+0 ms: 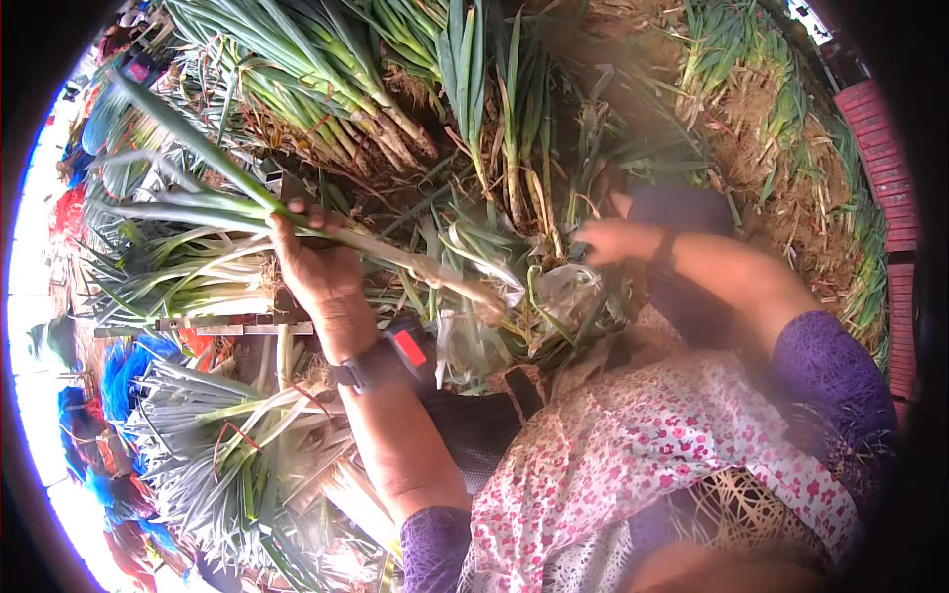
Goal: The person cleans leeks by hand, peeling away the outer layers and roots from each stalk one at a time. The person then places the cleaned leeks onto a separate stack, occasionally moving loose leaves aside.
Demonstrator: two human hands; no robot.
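A long green onion (pixel 405 259) lies across my left hand (pixel 321 262), which is closed round its stalk. Its green leaves point up to the left, and its pale lower end slants down to the right over loose peelings (pixel 474 247). My right hand (pixel 623 240) is by the heap of leaves and peelings, its fingers curled and partly blurred. Something small and dark shows at those fingertips, too unclear to name. Upright green onions (pixel 516 148) with rooty ends stand just beyond the right hand.
Tied bundles of green onions (pixel 326 109) lie at the back. More bundles (pixel 227 435) spread at the lower left, beside a stack (pixel 217 277) on a wooden support (pixel 237 324). Another row of onions (pixel 781 128) lies on brown soil at the right, near a red slatted edge (pixel 880 168).
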